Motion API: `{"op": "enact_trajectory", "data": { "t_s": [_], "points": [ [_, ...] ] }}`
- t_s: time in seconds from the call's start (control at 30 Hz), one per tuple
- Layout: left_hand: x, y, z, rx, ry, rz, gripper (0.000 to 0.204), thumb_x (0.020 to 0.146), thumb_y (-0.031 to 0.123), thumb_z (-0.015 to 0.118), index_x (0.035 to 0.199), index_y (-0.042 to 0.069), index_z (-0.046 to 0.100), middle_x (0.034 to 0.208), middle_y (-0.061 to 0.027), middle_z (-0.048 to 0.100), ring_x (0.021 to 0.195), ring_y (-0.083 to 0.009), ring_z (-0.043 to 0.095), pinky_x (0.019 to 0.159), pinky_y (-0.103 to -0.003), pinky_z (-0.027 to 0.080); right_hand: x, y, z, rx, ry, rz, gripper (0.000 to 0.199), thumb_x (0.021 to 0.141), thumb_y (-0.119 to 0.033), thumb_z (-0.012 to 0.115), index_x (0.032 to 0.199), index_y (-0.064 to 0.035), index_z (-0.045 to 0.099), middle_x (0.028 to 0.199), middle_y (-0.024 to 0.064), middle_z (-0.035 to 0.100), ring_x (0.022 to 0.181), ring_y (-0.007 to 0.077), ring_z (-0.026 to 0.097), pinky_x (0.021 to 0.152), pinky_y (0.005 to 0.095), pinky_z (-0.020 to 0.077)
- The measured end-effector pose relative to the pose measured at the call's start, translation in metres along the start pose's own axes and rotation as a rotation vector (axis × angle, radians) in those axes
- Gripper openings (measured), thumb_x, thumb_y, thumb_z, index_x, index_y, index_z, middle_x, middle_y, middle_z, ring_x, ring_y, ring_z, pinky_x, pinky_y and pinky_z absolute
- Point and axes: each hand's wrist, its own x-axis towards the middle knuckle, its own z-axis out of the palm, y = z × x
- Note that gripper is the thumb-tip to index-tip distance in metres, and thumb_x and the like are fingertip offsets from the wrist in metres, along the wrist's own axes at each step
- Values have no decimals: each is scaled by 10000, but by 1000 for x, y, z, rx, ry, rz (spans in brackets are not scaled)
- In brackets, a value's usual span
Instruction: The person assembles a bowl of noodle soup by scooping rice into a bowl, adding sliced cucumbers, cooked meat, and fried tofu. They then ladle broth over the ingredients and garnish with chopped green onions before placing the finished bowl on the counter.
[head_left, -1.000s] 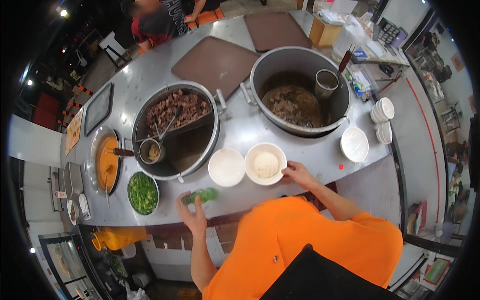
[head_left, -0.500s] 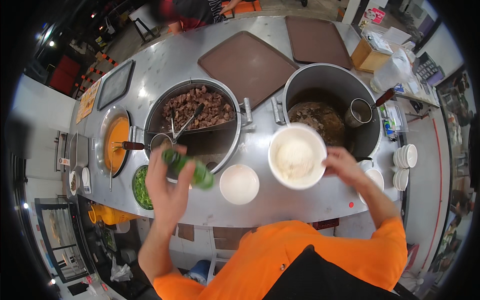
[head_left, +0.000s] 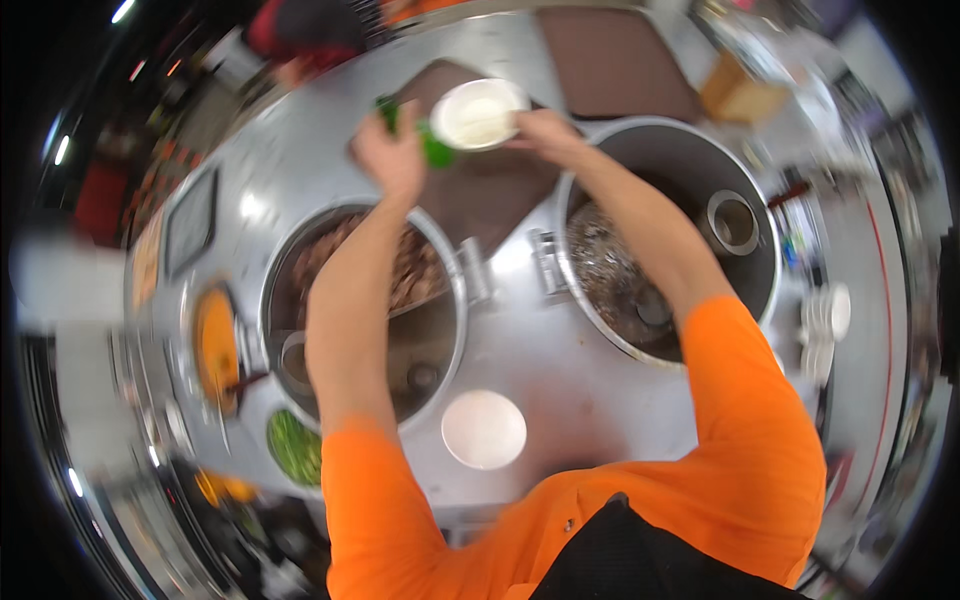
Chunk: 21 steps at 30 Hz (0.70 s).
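Note:
Both my arms reach over the counter to the large tilted brown tray [head_left: 500, 210]. My left hand [head_left: 393, 155] is closed around a green bottle [head_left: 437, 146], which shows on both sides of the fingers. My right hand [head_left: 548, 136] grips the rim of a white bowl [head_left: 445, 118] holding pale food [head_left: 484, 112] that looks like rice. Bowl and bottle nearly meet above the tray; blur hides whether they touch. Under my left forearm is a pot of chopped meat [head_left: 415, 270]. Beneath my right arm, a deeper pot [head_left: 640, 135] holds dark broth.
A white bowl [head_left: 484, 430] sits on the steel counter [head_left: 570, 400] close to me. Chopped greens [head_left: 293, 447] and a pan of orange sauce [head_left: 214, 340] are at the left. Stacked bowls [head_left: 827, 312] stand right. Another person [head_left: 305, 35] is across the counter.
My hands have swung forward and left, carrying the rice bowl and green bottle from beside the pots to over the brown tray. The view has shifted and blurred.

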Motion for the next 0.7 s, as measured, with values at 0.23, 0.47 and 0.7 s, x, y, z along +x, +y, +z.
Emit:
{"op": "enact_trajectory", "data": {
  "t_s": [0.23,0.47,0.7],
  "points": [
    [26,-48,44,55,-56,128,544,966,464,728,1025,-75,696,939,-201,685,830,-312,637,807,-442,512,23,29,18,68,129,17,436,881,-232,757,1110,133,690,955,186,770,741,284,781,651,371,651],
    [44,-105,12,259,-261,-27,693,920,560,738,1122,-101,689,1108,-253,725,996,-369,702,901,-443,530,-251,-14,14,-270,-455,-345,484,1001,-447,628,1216,-16,669,1128,180,735,964,288,721,862,425,578],
    [82,-100,17,376,-460,47,840,882,572,765,1352,-97,577,1309,-243,664,1135,-354,663,1028,-427,497,-690,132,-170,434,-278,479,603,1068,-524,496,1403,-33,593,1072,113,682,1018,253,683,1017,469,539]
  ]
}}
